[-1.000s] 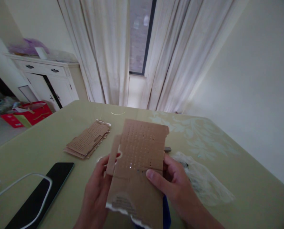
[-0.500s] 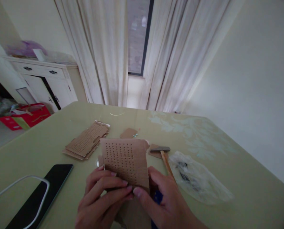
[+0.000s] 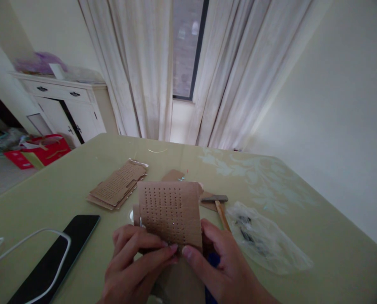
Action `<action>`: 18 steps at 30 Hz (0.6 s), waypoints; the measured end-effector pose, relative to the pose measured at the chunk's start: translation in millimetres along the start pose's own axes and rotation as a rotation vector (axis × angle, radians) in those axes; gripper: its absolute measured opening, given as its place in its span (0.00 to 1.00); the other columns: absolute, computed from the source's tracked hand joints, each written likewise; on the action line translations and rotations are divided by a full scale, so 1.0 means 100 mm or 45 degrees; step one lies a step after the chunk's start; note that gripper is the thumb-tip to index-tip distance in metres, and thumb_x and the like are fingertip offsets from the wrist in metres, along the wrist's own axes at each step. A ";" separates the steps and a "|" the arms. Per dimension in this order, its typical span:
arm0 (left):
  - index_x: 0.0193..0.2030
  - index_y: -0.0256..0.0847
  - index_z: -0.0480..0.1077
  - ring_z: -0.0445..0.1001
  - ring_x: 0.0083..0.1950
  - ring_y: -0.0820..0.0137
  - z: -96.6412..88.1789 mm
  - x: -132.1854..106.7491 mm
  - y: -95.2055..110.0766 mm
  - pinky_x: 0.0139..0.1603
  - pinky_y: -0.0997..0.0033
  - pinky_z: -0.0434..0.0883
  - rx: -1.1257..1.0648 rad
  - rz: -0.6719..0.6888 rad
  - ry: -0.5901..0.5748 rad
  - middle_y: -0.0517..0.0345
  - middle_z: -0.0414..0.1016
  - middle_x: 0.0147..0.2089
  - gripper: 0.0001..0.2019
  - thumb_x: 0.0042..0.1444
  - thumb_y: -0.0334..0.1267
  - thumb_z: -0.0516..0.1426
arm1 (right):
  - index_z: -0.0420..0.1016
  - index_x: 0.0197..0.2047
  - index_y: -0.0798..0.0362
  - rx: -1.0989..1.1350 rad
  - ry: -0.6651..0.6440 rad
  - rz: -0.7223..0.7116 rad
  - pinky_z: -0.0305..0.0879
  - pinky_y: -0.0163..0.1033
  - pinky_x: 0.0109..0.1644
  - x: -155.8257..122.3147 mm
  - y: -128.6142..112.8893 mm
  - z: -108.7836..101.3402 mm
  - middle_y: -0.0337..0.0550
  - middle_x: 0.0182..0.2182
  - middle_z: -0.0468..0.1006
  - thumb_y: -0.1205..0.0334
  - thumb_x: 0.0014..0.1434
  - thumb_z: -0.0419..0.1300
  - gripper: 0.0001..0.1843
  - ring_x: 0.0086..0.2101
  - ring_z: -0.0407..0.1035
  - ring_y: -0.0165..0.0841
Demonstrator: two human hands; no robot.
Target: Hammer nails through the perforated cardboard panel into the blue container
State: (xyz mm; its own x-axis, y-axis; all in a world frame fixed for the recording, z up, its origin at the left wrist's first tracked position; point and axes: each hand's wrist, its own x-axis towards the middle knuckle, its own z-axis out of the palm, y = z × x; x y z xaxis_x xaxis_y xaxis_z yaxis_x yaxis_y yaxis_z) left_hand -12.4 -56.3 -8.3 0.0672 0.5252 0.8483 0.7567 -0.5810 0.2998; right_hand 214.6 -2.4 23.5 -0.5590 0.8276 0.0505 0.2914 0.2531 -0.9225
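A piece of brown cardboard with rows of punched holes is tilted up in front of me, its lower part folded or continuing down between my hands. My right hand grips its right edge, thumb on the front near the lowest holes and fingers behind. My left hand lies against the lower left, its fingertips pinched together by the bottom row; whatever small thing is between them is hidden. Something dark blue shows under my right palm, mostly covered.
A stack of perforated cardboard pieces lies behind left. A hammer rests on a cardboard scrap, beside a clear plastic bag with dark small items. At left are a black tablet-like slab and a white cable. Another scrap lies behind.
The view has shifted slightly, so everything sits a little further right. My left fingers have drawn closer together at the lower holes. My right hand keeps its grip on the cardboard.
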 end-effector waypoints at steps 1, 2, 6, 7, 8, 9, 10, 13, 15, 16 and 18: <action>0.47 0.50 0.85 0.73 0.43 0.68 0.00 -0.01 0.00 0.45 0.65 0.69 0.010 0.015 -0.028 0.62 0.81 0.38 0.06 0.75 0.38 0.63 | 0.80 0.47 0.49 -0.009 -0.003 -0.002 0.72 0.40 0.41 0.01 0.00 0.00 0.42 0.35 0.78 0.44 0.72 0.64 0.16 0.36 0.72 0.39; 0.47 0.50 0.85 0.73 0.42 0.68 0.01 0.00 0.01 0.44 0.65 0.69 0.014 0.024 -0.040 0.63 0.81 0.37 0.07 0.75 0.38 0.63 | 0.79 0.46 0.49 -0.020 -0.002 0.000 0.72 0.40 0.40 0.01 -0.01 0.01 0.42 0.35 0.78 0.45 0.71 0.64 0.15 0.36 0.72 0.39; 0.40 0.48 0.84 0.73 0.35 0.72 0.04 0.04 0.08 0.39 0.66 0.67 0.023 0.019 0.115 0.66 0.81 0.31 0.12 0.77 0.38 0.62 | 0.78 0.44 0.49 -0.073 0.005 0.031 0.69 0.39 0.37 0.05 -0.05 0.01 0.42 0.34 0.78 0.47 0.70 0.65 0.13 0.34 0.72 0.39; 0.39 0.48 0.84 0.73 0.34 0.72 0.04 0.05 0.10 0.39 0.66 0.67 0.020 0.034 0.141 0.66 0.81 0.30 0.12 0.77 0.39 0.62 | 0.78 0.44 0.49 -0.078 0.005 0.031 0.69 0.39 0.36 0.06 -0.06 0.01 0.42 0.33 0.78 0.48 0.70 0.66 0.13 0.34 0.72 0.39; 0.40 0.48 0.84 0.73 0.34 0.72 0.03 0.05 0.11 0.41 0.65 0.68 0.016 0.052 0.148 0.67 0.82 0.30 0.12 0.77 0.38 0.61 | 0.78 0.43 0.49 -0.078 0.005 0.028 0.68 0.39 0.36 0.07 -0.06 0.01 0.41 0.32 0.78 0.48 0.70 0.66 0.13 0.33 0.71 0.38; 0.41 0.48 0.84 0.73 0.35 0.72 0.02 0.05 0.12 0.43 0.64 0.69 0.006 0.070 0.141 0.67 0.82 0.31 0.11 0.77 0.38 0.62 | 0.78 0.43 0.49 -0.072 0.003 0.026 0.68 0.38 0.36 0.07 -0.06 0.01 0.41 0.32 0.78 0.47 0.70 0.66 0.13 0.33 0.71 0.38; 0.42 0.48 0.84 0.74 0.35 0.71 0.01 0.04 0.11 0.45 0.63 0.69 -0.005 0.084 0.118 0.66 0.83 0.31 0.10 0.76 0.38 0.62 | 0.78 0.42 0.49 -0.061 -0.001 0.025 0.68 0.38 0.35 0.07 -0.06 0.00 0.41 0.32 0.78 0.47 0.70 0.67 0.14 0.33 0.71 0.38; 0.45 0.47 0.83 0.74 0.38 0.70 -0.02 -0.01 0.06 0.47 0.63 0.69 -0.036 0.071 0.032 0.65 0.83 0.34 0.06 0.75 0.36 0.64 | 0.79 0.43 0.49 -0.007 0.000 0.019 0.69 0.38 0.37 0.07 -0.03 0.00 0.41 0.32 0.78 0.46 0.71 0.66 0.15 0.33 0.72 0.38; 0.49 0.45 0.83 0.75 0.43 0.69 -0.02 -0.03 0.00 0.47 0.63 0.70 -0.031 0.015 0.022 0.62 0.84 0.39 0.04 0.75 0.37 0.64 | 0.79 0.44 0.49 0.047 0.013 0.019 0.70 0.39 0.39 0.06 -0.01 0.00 0.40 0.33 0.78 0.45 0.72 0.65 0.16 0.34 0.72 0.38; 0.51 0.45 0.83 0.75 0.46 0.68 -0.02 -0.04 -0.02 0.48 0.63 0.70 -0.020 -0.009 0.010 0.60 0.84 0.43 0.05 0.75 0.38 0.63 | 0.79 0.45 0.48 0.075 0.014 0.021 0.70 0.39 0.39 0.06 0.00 0.00 0.40 0.33 0.78 0.44 0.72 0.64 0.16 0.34 0.72 0.38; 0.52 0.50 0.84 0.75 0.49 0.66 -0.02 -0.05 -0.05 0.49 0.62 0.70 0.005 -0.022 -0.017 0.59 0.84 0.47 0.06 0.75 0.39 0.63 | 0.80 0.46 0.48 0.110 0.001 0.024 0.71 0.39 0.39 0.06 0.01 0.01 0.40 0.33 0.78 0.43 0.72 0.64 0.17 0.34 0.72 0.38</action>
State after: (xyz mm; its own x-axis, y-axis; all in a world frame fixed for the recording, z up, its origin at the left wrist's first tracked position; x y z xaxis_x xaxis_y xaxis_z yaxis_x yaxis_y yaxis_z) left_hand -17.5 -57.0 -13.2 0.0628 0.5435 0.8371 0.7606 -0.5691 0.3124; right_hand 210.8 2.7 22.4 -0.5534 0.8322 0.0330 0.2338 0.1932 -0.9529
